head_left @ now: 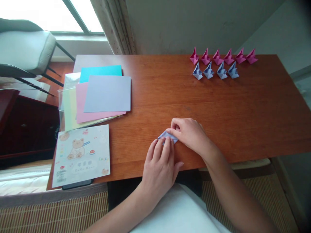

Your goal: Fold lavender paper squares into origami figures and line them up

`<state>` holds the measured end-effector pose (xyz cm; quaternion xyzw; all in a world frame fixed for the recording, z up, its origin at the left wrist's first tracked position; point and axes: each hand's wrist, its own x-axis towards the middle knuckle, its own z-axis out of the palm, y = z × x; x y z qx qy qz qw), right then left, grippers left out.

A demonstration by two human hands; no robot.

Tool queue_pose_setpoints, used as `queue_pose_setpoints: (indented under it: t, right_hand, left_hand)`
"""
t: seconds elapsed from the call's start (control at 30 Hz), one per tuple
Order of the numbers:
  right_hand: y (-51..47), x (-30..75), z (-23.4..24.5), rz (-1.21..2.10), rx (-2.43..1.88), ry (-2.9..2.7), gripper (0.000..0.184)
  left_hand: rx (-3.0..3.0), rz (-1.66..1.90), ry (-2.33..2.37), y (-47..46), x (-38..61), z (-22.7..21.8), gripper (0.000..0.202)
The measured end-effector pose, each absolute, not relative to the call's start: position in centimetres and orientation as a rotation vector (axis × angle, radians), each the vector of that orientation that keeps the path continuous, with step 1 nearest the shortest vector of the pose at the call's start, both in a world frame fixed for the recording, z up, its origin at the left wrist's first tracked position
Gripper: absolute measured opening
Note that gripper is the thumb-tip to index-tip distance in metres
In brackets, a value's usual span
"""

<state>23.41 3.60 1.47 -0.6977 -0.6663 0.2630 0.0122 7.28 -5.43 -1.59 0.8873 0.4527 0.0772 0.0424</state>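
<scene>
A small piece of folded lavender paper [172, 136] lies on the table near its front edge, partly covered by my fingers. My left hand [159, 161] rests over its near side, fingers stretched out with the tips pressing the paper down and the thumb held apart. At the paper's right and far edge, my right hand [189, 132] has its fingers curled, with thumb and forefinger pinching the fold. What lies under the fingertips is hidden.
Pink origami figures [217, 57] stand in a row at the back right, with several lavender origami figures [221, 71] before them. Coloured paper sheets [108, 94] are stacked at left. A bear-printed packet [82, 155] lies nearer, over a dark flat object [77, 184] at the table edge.
</scene>
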Motion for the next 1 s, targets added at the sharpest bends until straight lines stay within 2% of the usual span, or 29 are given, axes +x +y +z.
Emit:
queue_pose_setpoints:
  t: [1.0]
  right_hand:
    - [3.3, 23.3, 1.5, 0.828, -2.125, -2.081, 0.020]
  left_hand:
    - [2.658, 0.217, 1.366, -5.7, 6.5, -0.5, 0.064]
